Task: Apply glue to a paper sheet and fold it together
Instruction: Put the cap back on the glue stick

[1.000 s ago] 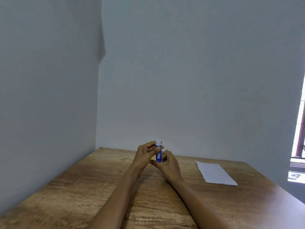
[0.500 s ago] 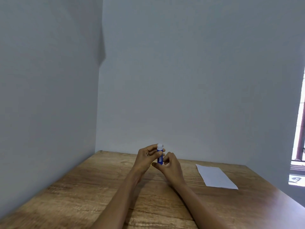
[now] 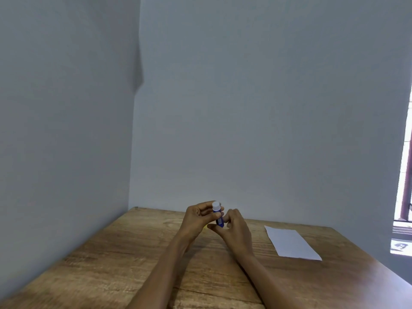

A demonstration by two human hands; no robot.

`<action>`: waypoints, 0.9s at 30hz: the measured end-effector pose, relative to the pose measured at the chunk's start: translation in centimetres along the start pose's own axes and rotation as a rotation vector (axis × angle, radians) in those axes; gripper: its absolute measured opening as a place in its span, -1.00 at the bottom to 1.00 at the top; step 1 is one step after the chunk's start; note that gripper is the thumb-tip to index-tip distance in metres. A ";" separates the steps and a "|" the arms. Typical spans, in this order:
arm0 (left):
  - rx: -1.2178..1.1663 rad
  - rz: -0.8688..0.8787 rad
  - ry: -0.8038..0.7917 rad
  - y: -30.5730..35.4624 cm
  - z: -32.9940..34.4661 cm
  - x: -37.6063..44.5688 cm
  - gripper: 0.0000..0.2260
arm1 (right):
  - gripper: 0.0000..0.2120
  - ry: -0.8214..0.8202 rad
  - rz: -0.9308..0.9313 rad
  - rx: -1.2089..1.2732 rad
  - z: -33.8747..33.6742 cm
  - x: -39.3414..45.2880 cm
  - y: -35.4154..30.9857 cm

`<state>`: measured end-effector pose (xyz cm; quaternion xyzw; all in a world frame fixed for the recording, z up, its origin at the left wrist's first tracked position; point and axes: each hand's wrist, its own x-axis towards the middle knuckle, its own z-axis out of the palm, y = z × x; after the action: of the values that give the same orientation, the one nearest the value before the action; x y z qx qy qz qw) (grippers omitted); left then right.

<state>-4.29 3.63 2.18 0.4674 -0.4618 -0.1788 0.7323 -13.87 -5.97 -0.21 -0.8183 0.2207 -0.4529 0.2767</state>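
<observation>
Both hands meet above the wooden table (image 3: 138, 270): the left hand (image 3: 197, 220) pinches the upright blue glue stick (image 3: 218, 215) near its white cap, the right hand (image 3: 236, 228) grips its base. The paper sheet (image 3: 292, 243) lies flat at three o'clock of them.

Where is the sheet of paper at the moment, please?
In the head view the paper sheet lies flat on the wooden table, toward its far right, beyond and apart from the right hand.
</observation>
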 end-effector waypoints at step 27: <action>0.001 0.000 0.058 -0.2 -1.2 0.1 -0.73 | -0.86 -0.225 -0.058 0.055 0.0 0.0 0.2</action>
<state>-3.23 4.09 1.93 0.4727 -0.4406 -0.1648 0.7452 -13.92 -6.15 -0.36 -0.8620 0.1519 -0.3720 0.3089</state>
